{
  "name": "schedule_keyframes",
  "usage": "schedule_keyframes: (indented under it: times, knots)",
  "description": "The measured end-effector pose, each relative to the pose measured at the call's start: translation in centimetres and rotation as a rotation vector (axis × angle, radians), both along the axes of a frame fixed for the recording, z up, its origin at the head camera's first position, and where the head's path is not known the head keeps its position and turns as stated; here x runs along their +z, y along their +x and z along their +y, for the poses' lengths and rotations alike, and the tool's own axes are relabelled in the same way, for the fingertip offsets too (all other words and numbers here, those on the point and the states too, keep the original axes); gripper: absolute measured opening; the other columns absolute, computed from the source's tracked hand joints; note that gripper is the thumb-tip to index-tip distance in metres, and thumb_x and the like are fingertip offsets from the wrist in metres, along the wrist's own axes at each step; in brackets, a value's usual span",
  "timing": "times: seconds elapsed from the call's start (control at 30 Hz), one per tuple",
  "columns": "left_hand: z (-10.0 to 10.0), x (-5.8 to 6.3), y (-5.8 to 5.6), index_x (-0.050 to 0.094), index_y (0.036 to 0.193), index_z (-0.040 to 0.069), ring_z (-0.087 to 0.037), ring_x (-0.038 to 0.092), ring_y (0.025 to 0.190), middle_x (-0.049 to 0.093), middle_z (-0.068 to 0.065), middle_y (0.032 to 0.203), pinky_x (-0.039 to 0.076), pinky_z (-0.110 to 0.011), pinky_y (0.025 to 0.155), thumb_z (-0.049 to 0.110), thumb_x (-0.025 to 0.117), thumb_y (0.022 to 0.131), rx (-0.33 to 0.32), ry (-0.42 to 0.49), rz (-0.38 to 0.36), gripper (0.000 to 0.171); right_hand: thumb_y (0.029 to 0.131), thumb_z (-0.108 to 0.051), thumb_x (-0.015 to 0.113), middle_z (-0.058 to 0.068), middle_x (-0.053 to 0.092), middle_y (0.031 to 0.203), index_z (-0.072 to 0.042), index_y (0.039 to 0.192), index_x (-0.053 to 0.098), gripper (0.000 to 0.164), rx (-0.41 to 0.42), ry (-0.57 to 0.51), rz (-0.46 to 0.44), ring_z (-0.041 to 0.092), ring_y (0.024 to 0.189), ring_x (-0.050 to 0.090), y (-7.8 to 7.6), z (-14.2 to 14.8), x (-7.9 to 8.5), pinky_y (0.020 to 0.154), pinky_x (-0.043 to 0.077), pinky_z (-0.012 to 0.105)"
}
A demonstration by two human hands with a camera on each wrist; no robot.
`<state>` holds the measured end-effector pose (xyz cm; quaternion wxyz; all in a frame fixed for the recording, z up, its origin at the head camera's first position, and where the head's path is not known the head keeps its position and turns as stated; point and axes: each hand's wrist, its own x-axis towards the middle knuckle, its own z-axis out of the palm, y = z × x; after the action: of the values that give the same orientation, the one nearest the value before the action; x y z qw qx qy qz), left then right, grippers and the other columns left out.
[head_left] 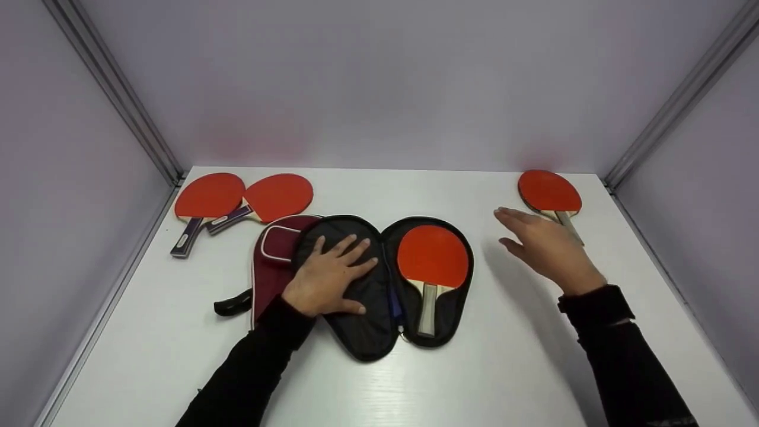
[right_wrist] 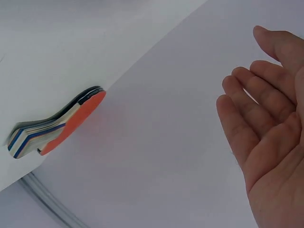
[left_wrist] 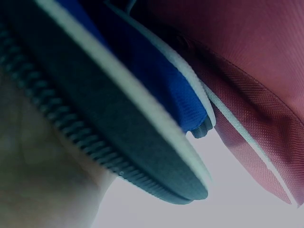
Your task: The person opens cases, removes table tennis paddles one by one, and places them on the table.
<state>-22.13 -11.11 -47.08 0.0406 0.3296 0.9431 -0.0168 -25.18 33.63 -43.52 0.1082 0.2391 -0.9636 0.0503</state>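
My left hand (head_left: 332, 276) lies with spread fingers on the black inner lining of the left half of an unzipped paddle case (head_left: 370, 332). In the case's right half rests a red table tennis paddle (head_left: 433, 255), its pale handle toward me. Seen from the left wrist, the case's zipper edge (left_wrist: 85, 137) and blue outer cloth (left_wrist: 166, 90) show beside the hand. Held above the table, my right hand (head_left: 548, 249) has loosely extended fingers and nothing in it. Just beyond it lies another red paddle (head_left: 548, 190), also visible in the right wrist view (right_wrist: 71, 126).
Partly under the open case is a maroon case (head_left: 270, 290) with white piping and a black strap (head_left: 233, 303). Two red paddles (head_left: 210, 196) with dark handles overlap at the back left. Pale walls enclose the white table (head_left: 379, 391) at the back and sides.
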Motion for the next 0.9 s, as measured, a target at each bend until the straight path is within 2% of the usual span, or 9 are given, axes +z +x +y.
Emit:
schedule_keyframes:
  times: [0.1,0.2,0.4,0.77,0.9]
  knots:
    - [-0.1,0.0,0.0,0.053,0.179,0.028,-0.036,0.032,0.183,0.037,-0.008,0.194,0.034,-0.079,0.141,0.068,0.086,0.099,0.002,-0.012,0.007,0.095,0.1,-0.006,0.093,0.022,0.079,0.154,-0.002,0.158,0.072,0.062,0.101,0.002,0.062,0.043,0.132,0.083,0.8,-1.4,-0.3,0.1,0.072,0.058]
    - [-0.1,-0.1,-0.1,0.053,0.179,0.028,-0.036,0.032,0.183,0.037,-0.008,0.194,0.034,-0.079,0.141,0.068,0.087,0.099,0.006,-0.014,0.007,0.095,0.097,-0.008,0.096,0.018,0.08,0.153,-0.005,0.157,0.073,0.064,0.167,0.042,0.109,0.039,0.129,0.084,1.6,-2.8,-0.6,0.095,0.074,0.053]
    - [-0.1,-0.1,0.0,0.053,0.179,0.028,-0.036,0.032,0.183,0.037,-0.008,0.194,0.034,-0.079,0.141,0.068,0.086,0.099,0.005,-0.015,0.008,0.096,0.096,-0.011,0.099,0.012,0.084,0.145,-0.008,0.15,0.079,0.058,0.301,0.108,0.16,0.031,0.128,0.085,2.9,-5.2,-0.9,0.097,0.074,0.047]
    - [-0.1,-0.1,0.0,0.053,0.179,0.028,-0.036,0.032,0.183,0.037,-0.008,0.194,0.035,-0.079,0.14,0.068,0.087,0.099,0.001,-0.012,0.012,0.096,0.092,-0.022,0.103,0.002,0.089,0.133,-0.015,0.136,0.086,0.047,0.539,0.193,0.186,0.021,0.121,0.086,4.7,-8.5,-1.8,0.098,0.074,0.038]
    - [-0.1,-0.2,0.0,0.053,0.179,0.028,-0.036,0.032,0.183,0.037,-0.008,0.194,0.036,-0.079,0.14,0.068,0.087,0.099,0.0,-0.014,0.014,0.096,0.089,-0.021,0.105,-0.002,0.089,0.128,-0.017,0.132,0.088,0.046,0.612,0.242,0.204,0.017,0.119,0.086,5.4,-9.4,-2.2,0.097,0.073,0.033]
